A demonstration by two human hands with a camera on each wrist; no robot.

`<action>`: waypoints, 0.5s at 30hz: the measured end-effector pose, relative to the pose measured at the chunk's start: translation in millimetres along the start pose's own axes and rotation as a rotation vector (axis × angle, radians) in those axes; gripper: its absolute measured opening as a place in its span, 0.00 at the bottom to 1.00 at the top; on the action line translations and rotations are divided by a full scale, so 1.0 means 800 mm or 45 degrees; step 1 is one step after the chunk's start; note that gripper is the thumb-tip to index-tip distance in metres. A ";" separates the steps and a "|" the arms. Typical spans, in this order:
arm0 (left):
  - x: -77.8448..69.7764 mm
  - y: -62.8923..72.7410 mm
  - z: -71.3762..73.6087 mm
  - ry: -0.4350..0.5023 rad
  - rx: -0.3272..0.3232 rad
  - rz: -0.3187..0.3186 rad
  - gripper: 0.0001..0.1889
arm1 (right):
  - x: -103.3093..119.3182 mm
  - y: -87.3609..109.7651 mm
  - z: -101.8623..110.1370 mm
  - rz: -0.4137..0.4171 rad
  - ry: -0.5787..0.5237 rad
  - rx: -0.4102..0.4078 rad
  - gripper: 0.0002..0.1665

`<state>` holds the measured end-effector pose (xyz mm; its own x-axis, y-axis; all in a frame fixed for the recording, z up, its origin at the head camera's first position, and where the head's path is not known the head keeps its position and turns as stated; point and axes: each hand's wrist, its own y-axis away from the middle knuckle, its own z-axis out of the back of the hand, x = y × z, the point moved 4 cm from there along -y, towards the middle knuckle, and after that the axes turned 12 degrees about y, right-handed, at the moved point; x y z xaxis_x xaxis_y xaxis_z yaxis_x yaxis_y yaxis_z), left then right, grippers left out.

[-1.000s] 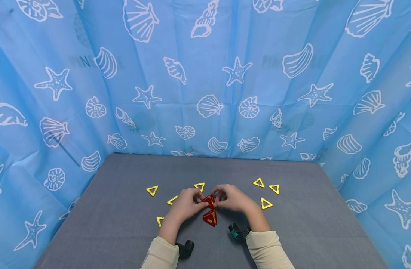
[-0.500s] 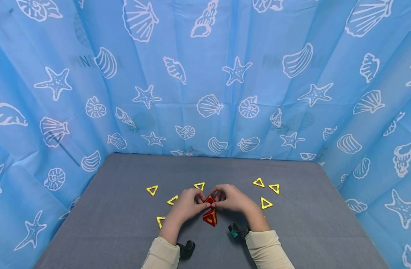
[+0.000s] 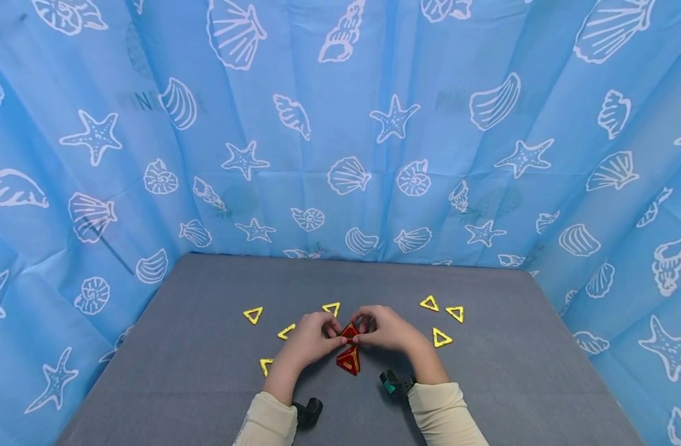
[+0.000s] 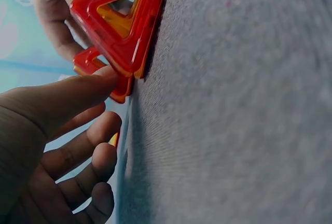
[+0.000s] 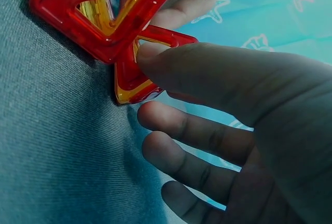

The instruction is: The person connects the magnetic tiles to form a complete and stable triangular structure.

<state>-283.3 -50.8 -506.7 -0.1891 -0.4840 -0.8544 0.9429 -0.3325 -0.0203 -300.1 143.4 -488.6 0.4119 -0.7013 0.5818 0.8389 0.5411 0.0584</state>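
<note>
Two small pyramids of red and yellow magnetic triangle tiles stand on the grey table, one behind the other. My left hand (image 3: 313, 339) and right hand (image 3: 386, 330) pinch the far pyramid (image 3: 349, 332) from both sides, thumbs on its near side. The near pyramid (image 3: 348, 360) stands just in front, its corner close to or touching the far one; I cannot tell which. The left wrist view shows the left thumb at the far pyramid (image 4: 123, 86), behind the near one (image 4: 111, 24). In the right wrist view the right thumb presses the far pyramid (image 5: 136, 79). The fingertips behind are partly hidden.
Loose yellow triangle tiles lie flat to the left, such as one triangle (image 3: 246, 314), and to the right, such as another triangle (image 3: 448, 338). The grey table (image 3: 502, 384) ends at a blue shell-print curtain (image 3: 340, 136) behind.
The right thumb has moved a little left onto the far pyramid, bringing the thumbs closer together. The far pyramid has shifted slightly. The near pyramid and loose tiles stay in place.
</note>
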 end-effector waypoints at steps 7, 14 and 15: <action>0.004 0.002 0.014 0.041 -0.029 0.005 0.10 | -0.001 0.001 0.004 0.003 -0.002 -0.007 0.17; 0.008 0.008 0.035 0.101 -0.081 0.019 0.10 | -0.004 0.001 0.008 -0.020 0.007 -0.018 0.18; 0.008 0.009 0.040 0.103 -0.099 0.024 0.10 | -0.003 0.000 0.009 -0.021 0.010 -0.025 0.18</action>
<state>-286.3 -82.1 -495.3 -0.1514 -0.4216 -0.8941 0.9650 -0.2589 -0.0414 -303.7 148.3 -484.0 0.4011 -0.7137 0.5742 0.8523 0.5205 0.0517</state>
